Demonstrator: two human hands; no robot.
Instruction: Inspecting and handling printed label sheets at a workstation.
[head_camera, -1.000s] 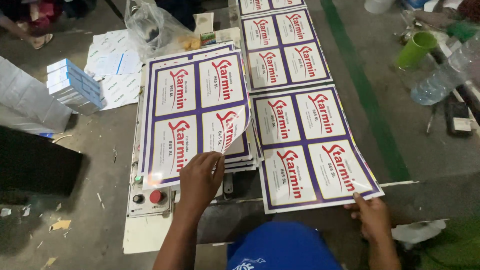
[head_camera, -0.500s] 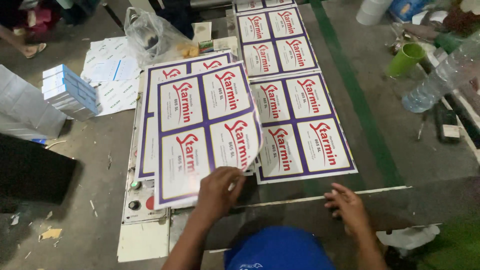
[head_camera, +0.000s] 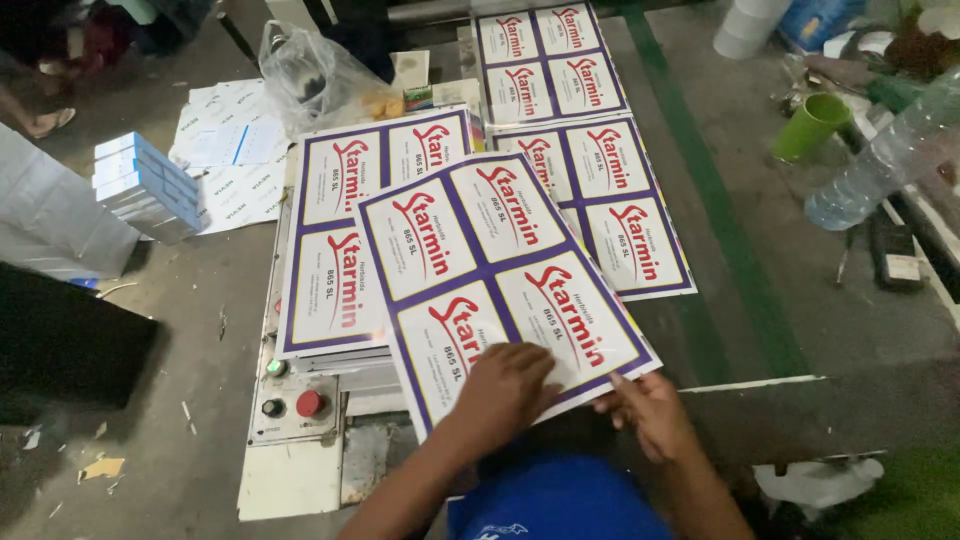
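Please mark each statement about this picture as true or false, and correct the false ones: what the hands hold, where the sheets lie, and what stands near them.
1. Both hands grip the near edge of the top printed sheet. True: left hand, right hand.
2. The green cup lies tipped on the sheet stack. False: it stands on the floor at the right.
3. A red button sits on the control panel below the stack. True.
4. The clear plastic bottle is in the right hand. False: it lies apart, at the right.
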